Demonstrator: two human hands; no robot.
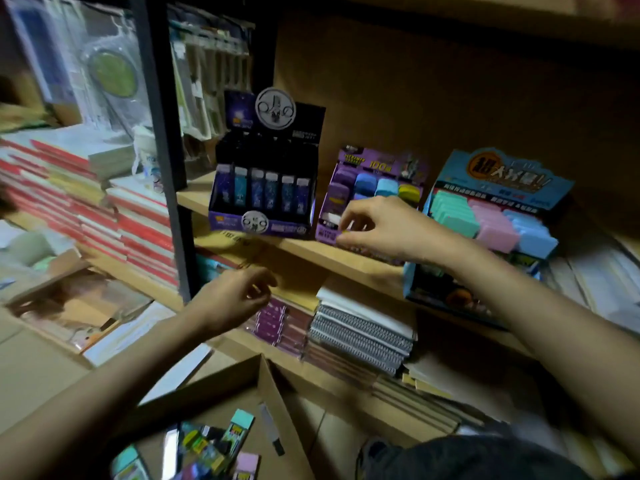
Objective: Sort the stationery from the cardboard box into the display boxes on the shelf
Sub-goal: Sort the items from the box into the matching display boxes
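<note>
Head view, single entry

- Stationery (207, 448): loose small packs, teal, pink, yellow and dark, heaped in the cardboard box (270, 386) at the bottom edge. Judged light, stiff little blocks with glossy wrappers that are likely slippery. Best pinched across the short sides, one at a time.
- Dark display box (266, 226): on the shelf (311, 249), left of three. It holds a row of six upright blue and violet packs.
- Purple display box (349, 157): middle of the three, with rounded purple, blue and yellow pieces inside. Thin card, judged easy to shove or tip.
- Blue display box (498, 171): right of the three, overhanging the shelf edge, with teal, pink and blue blocks.
- Right hand (377, 226): at the front lip of the purple display box, fingers bent, thumb and forefinger close together. A yellow-green glimpse shows by the thumb; I cannot tell whether a piece is pinched there.
- Left hand (235, 299): below the shelf edge, apart from everything, fingers loosely curled, nothing visible in it.
- Spiral notebooks (363, 337): stacked on the lower level.
- Hidden or unclear: the cardboard box is cut off at the frame bottom, so its count is unknown. The purple display box front is covered by the right hand. Printed labels are unreadable. The left side is blurred, and the upper shelf recess is dark
</note>
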